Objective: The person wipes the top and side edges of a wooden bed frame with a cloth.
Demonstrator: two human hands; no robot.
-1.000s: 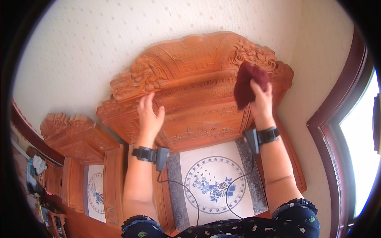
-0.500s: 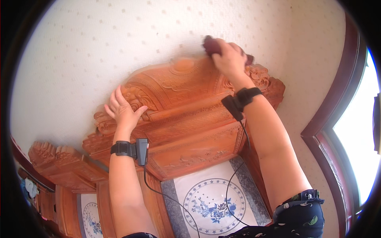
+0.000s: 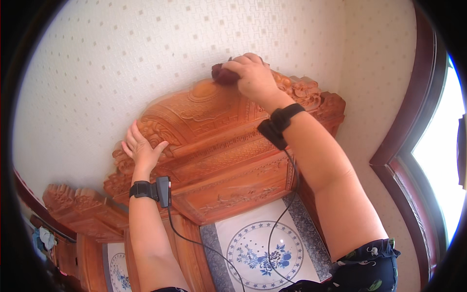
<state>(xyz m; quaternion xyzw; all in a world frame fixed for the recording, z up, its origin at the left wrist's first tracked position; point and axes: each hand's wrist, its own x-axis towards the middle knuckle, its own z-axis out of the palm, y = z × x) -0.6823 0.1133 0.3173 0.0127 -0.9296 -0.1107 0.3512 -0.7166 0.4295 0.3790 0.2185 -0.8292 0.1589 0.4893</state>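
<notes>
A carved reddish-brown wooden seat back (image 3: 214, 129) rises against the wall. My right hand (image 3: 255, 78) grips a dark maroon cloth (image 3: 224, 74) on the top edge of the carving, just right of its rounded centre knob (image 3: 203, 89). Lower on the left, my left hand (image 3: 144, 148) lies with spread fingers against the carved scroll end, holding nothing. Each wrist wears a black strap with a small box, and a cable runs down from each.
Below the carving lies a white cushion (image 3: 228, 228) with a blue floral circle. A second carved wooden piece (image 3: 82, 211) stands at the left. Patterned wallpaper (image 3: 160, 53) covers the wall behind. A dark-framed window (image 3: 404, 160) is at the right.
My right hand has moved left along the top edge with the cloth, toward the centre knob. My left hand stays by the left scroll, and the view has shifted slightly.
</notes>
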